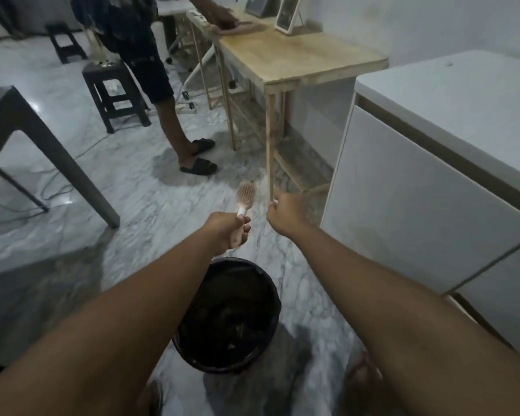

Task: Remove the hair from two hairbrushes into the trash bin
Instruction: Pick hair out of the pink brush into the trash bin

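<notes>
- The left hand [227, 232] is wrapped around the handle of a pink hairbrush [244, 199], which points away from the person with its bristle head out over the floor [150, 202].
- The right hand [284, 213] is closed in a pinch just beside the brush head. It looks like it holds a tuft of pulled hair, but the strands are too fine and blurred to tell for sure.
- The black trash bin [227, 316] stands on the floor below the forearms, nearer the person than either hand.
- Risk: both hands sit beyond the bin's far rim, so hair let go from here would likely drift onto the floor rather than into the bin.
- Risk: loose strands may cling to the fingers and fail to drop.
- A second brush is not clearly visible. Something pinkish lies at the far edge of the wooden table [300, 58] under a bystander's hand [222, 18], but it is unidentifiable.
</notes>
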Demonstrator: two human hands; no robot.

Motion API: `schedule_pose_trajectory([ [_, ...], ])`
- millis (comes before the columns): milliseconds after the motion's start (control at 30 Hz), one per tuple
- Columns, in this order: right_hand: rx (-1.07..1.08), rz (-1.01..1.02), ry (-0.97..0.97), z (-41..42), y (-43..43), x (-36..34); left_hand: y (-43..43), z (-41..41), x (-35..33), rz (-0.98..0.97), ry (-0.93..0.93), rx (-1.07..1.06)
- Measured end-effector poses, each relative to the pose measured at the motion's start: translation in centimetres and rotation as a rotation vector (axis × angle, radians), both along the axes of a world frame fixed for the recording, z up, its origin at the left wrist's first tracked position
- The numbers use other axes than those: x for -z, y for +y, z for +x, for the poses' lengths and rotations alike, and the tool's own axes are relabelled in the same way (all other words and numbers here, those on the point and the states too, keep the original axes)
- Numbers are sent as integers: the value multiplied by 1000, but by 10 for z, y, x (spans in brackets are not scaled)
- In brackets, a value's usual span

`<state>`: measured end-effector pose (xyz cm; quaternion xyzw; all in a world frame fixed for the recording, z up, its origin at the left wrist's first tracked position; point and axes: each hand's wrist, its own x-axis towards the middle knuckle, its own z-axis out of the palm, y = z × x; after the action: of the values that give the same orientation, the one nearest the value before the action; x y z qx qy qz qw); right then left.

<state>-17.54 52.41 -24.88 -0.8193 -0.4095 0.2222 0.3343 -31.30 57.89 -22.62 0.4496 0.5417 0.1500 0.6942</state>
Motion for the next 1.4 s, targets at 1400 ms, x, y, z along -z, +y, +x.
schedule_pose_trajectory([
  [1400, 55, -97, 385, -159, 3, 224, -37, -168, 251, -345, -51, -116],
])
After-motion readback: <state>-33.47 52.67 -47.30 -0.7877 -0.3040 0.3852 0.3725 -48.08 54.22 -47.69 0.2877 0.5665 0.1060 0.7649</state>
